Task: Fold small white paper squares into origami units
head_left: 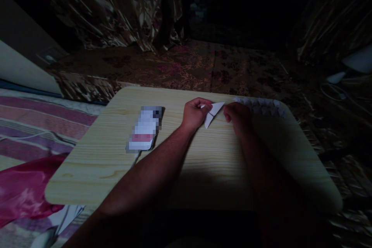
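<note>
A small white sheet of paper (215, 111), folded into a triangle, is pinched between the thumb and fingers of my left hand (195, 113) just above the wooden table (212, 166). A dark crease or gap runs across its lower part. Close to the paper's right-hand point is my right hand (237, 115), its fingers curled in. Whether those fingers touch the paper, or hold anything, is hidden in shadow. Behind my right hand, several white folded paper pieces (266, 106) lie in rows along the table's far right edge.
On the table's left lies a phone (145, 128), its surface pixelated, with a cable running from its near end. A striped bed cover (29, 124) and a shiny pink cloth (29, 186) are at the left. Patterned fabric (180, 64) and curtains (124, 4) stand beyond; the room is dim.
</note>
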The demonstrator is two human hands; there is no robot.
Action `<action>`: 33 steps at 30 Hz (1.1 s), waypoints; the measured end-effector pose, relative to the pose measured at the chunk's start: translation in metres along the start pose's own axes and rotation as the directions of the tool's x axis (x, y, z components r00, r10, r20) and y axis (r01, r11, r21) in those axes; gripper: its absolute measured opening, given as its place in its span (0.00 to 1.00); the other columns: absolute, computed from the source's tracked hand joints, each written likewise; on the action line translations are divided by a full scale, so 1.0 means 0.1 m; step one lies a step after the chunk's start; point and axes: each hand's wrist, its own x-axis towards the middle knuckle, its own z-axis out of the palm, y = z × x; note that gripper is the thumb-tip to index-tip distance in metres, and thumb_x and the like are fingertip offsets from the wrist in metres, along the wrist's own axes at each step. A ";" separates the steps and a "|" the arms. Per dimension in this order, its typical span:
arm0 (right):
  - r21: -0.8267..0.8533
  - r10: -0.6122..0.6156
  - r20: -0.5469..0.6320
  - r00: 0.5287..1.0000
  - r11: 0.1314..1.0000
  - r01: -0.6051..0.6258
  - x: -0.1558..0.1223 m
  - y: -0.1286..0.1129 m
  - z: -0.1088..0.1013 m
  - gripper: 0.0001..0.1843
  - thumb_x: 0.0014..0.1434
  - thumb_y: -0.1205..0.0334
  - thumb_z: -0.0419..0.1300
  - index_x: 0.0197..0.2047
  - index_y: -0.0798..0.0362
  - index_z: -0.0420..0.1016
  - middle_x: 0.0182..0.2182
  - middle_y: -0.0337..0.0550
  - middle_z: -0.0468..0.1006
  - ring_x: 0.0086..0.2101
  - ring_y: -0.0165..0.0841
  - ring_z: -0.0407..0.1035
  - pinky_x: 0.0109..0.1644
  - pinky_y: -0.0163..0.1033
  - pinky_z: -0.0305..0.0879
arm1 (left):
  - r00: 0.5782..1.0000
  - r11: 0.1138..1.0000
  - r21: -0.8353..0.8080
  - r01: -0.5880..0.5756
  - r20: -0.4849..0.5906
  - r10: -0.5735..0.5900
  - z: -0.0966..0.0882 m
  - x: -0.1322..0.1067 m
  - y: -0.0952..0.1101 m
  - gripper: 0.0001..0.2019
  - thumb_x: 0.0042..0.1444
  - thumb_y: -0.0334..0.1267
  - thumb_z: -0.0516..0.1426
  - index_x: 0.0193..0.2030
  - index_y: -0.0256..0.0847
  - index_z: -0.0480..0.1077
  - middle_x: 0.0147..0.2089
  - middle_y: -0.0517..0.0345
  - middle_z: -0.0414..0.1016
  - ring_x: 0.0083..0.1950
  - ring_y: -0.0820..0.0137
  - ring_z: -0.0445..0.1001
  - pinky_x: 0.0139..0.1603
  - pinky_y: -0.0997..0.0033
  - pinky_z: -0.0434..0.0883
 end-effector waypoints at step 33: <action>-0.191 -0.027 0.017 0.999 0.981 0.030 -0.10 -0.12 0.04 0.10 0.51 0.55 0.63 0.25 0.53 0.74 0.16 0.33 0.70 0.19 0.27 0.61 0.25 0.34 0.58 | 0.993 0.996 0.013 -0.092 0.073 0.091 0.04 -0.06 0.00 0.08 0.47 0.39 0.64 0.31 0.37 0.76 0.27 0.59 0.76 0.28 0.75 0.69 0.31 0.74 0.65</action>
